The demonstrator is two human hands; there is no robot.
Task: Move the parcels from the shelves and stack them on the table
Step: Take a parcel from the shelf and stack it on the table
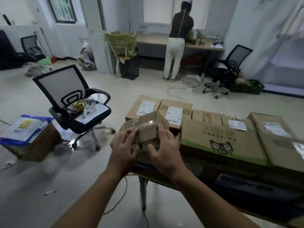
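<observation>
Two hands, left hand (pixel 125 145), right hand (pixel 164 146), gripping creased taped cardboard parcel (pixel 148 127).

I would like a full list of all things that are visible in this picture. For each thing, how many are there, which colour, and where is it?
small parcel: one, brown with clear tape, held over the table's left end
parcels: at least six, brown, side by side on the table
large box: one, brown with green print, front of the table
table: one, wooden edge, lower right
near chair: one, black, left of the table, bags on its seat
far chair: one, black, beside the far desk
far desk: one, wooden, by the back wall
person: one, dark top, pale trousers, standing at the far desk
mailers: a stack, blue and white, far left
left hand: grips the small parcel's left side
right hand: grips its right side
</observation>
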